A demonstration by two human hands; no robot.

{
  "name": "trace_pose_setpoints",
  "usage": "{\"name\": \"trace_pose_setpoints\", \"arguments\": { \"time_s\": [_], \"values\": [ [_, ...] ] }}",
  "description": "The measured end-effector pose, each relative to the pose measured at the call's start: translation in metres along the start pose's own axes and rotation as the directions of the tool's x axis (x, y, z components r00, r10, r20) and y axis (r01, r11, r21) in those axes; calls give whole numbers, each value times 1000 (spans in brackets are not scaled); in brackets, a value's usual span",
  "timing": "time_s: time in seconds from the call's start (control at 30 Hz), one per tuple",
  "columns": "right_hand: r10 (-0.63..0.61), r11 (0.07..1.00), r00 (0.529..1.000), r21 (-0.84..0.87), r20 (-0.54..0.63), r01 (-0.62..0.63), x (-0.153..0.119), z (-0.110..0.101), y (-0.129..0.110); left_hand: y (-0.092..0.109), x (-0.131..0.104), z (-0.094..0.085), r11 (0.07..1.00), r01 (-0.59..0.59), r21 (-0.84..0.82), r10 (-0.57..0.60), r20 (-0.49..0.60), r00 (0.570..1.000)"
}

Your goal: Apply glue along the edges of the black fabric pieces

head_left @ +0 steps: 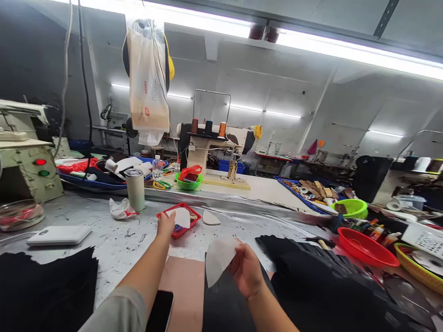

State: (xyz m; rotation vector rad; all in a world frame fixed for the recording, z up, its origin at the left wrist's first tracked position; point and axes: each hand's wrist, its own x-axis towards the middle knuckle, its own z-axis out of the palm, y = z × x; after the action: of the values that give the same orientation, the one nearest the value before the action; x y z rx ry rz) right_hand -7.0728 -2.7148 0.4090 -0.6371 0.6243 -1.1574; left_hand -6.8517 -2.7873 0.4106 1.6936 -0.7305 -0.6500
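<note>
My left hand (166,224) is at the near left side of a small red basket (189,230), its fingers closed about the rim. A white rounded piece (180,217) and some small blue-wrapped things lie in that basket. Between the thumb and fingers of my right hand (246,267) is a thin, pale, leaf-shaped sheet (219,259), held up over a black sheet of material (224,304). A similar small white piece (210,218) lies flat just right of the basket. Left of the black sheet is a pinkish-brown panel (185,286).
A phone (161,309) lies near my left forearm. Black material (311,276) is heaped on the right, with more (48,286) at left. A tumbler (135,189), a crumpled bag (120,210) and a white box (59,235) stand left. A sewing machine (200,154) rises behind; a red bowl (367,246) sits right.
</note>
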Motion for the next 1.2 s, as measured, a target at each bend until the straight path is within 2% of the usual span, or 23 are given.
{"name": "trace_pose_setpoints", "arguments": {
  "time_s": [0.03, 0.07, 0.1, 0.13, 0.17, 0.2, 0.23, 0.27, 0.3, 0.37, 0.43, 0.53, 0.67, 0.8, 1.03, 1.2],
  "values": [
    [12, 1000, 1000, 15, 2, -12, -6, 1, -3, 4, -8, -1, 1000, -31, -2, 31, 2, 1000],
    [24, 999, 1000, 31, 9, -25, -12, 2, -6, 6, -21, -2, 998, -67, -19, 68, 49, 996],
    [35, 998, 999, 51, 18, -36, -19, 4, -8, 7, -38, -5, 995, -92, -49, 98, 156, 983],
    [46, 996, 999, 75, 28, -48, -25, 6, -9, 5, -58, -9, 992, -95, -88, 118, 306, 945],
    [57, 993, 998, 102, 37, -60, -32, 8, -9, 2, -78, -14, 988, -57, -141, 122, 513, 850],
    [63, 989, 997, 128, 43, -68, -39, 9, -8, -2, -99, -20, 987, 10, -163, 104, 673, 732],
    [69, 986, 996, 147, 48, -76, -47, 10, -6, -6, -118, -28, 980, 67, -186, 100, 761, 641],
    [73, 985, 996, 153, 56, -81, -55, 10, -3, -10, -134, -38, 973, 118, -200, 96, 810, 579],
    [75, 986, 995, 142, 67, -84, -63, 8, 0, -13, -148, -48, 967, 148, -209, 91, 820, 565],
    [67, 995, 993, 65, 102, -74, -80, 3, 10, -18, -168, -70, 961, 180, -212, 72, 814, 577],
    [48, 995, 988, -97, 149, -34, -96, -4, 21, -21, -180, -90, 966, 205, -161, 18, 827, 562],
    [22, 934, 979, -354, 203, 53, -113, -15, 36, -28, -192, -107, 972, 220, -76, -63, 826, 560],
    [16, 787, 979, -606, 202, 112, -122, -22, 44, -50, -203, -107, 974, 226, -14, -137, 756, 640],
    [-33, 682, 976, -709, 214, 179, -121, -25, 43, -67, -205, -100, 977, 211, -16, -141, 691, 709],
    [-34, 625, 970, -753, 239, 207, -122, -28, 45, -77, -202, -99, 979, 202, -20, -136, 674, 726],
    [-49, 631, 968, -744, 245, 220, -122, -25, 43, -82, -203, -99, 977, 203, -60, -115, 656, 746]
  ]
}}
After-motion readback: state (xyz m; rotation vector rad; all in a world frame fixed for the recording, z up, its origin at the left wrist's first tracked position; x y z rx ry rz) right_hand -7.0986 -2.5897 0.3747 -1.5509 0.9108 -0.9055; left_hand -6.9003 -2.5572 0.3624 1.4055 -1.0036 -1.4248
